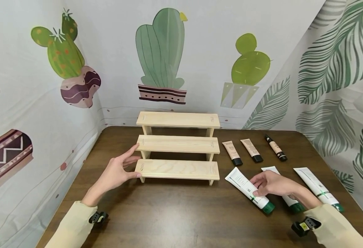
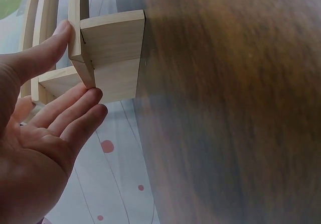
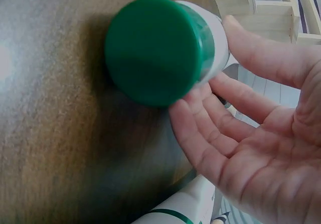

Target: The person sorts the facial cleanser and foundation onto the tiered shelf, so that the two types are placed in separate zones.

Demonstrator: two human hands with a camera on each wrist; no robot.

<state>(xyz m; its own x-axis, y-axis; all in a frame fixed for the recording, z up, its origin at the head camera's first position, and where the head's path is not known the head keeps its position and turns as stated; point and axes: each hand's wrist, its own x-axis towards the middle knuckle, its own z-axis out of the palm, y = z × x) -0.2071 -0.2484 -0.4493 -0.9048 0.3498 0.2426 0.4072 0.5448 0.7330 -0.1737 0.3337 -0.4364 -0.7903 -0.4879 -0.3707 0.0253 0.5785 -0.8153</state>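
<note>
A three-tier wooden display shelf [image 1: 178, 144] stands at the back middle of the table. My left hand [image 1: 114, 174] holds its left end, thumb at the front corner of the lowest step and forefinger by the middle step. In the left wrist view, thumb and fingers lie on either side of a board end [image 2: 77, 48]. Over at the right, my right hand [image 1: 274, 184] pinches a white squeeze tube [image 1: 243, 184] with a green cap [image 3: 153, 50]. The thumb lies on the tube's upper face, the fingers on its far side.
Another white tube [image 1: 296, 206] lies partly hidden under the right forearm, and one more [image 1: 318, 187] is farther right. Behind them lie two small beige tubes [image 1: 231, 151] [image 1: 251, 150] with black caps and a slim black-ended tube [image 1: 275, 147]. A printed cloth hangs behind the table.
</note>
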